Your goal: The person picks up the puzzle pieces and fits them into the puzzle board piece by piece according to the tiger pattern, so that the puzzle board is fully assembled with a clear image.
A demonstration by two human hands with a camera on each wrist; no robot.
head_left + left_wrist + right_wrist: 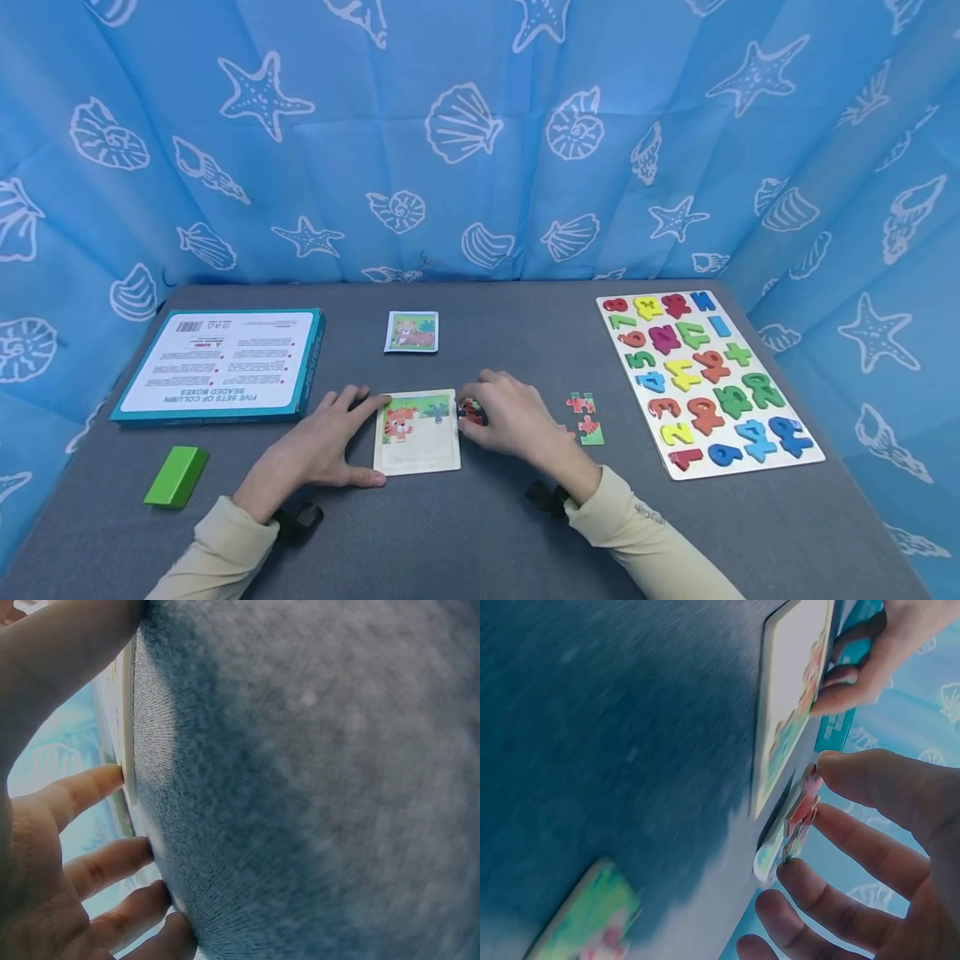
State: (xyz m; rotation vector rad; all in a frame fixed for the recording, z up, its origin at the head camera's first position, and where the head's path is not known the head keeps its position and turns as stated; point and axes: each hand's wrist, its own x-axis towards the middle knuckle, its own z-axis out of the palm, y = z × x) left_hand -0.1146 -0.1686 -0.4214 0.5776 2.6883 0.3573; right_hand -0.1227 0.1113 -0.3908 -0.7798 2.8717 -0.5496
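Note:
A square puzzle board lies mid-table, with a few tiger-picture pieces in its far part. My left hand rests at its left side, index fingertip at the far left corner and thumb at the near left corner. In the left wrist view its spread fingers touch the table and the board's edge. Just off the board's right edge, my right hand pinches a reddish jigsaw piece between thumb and fingers, above the table. Several loose jigsaw pieces lie right of that hand, partly hidden by it.
A small picture card lies beyond the board. At the left are a teal-edged box and a green block. A number board with colourful pieces is at the right. A blue shell-patterned curtain surrounds the table.

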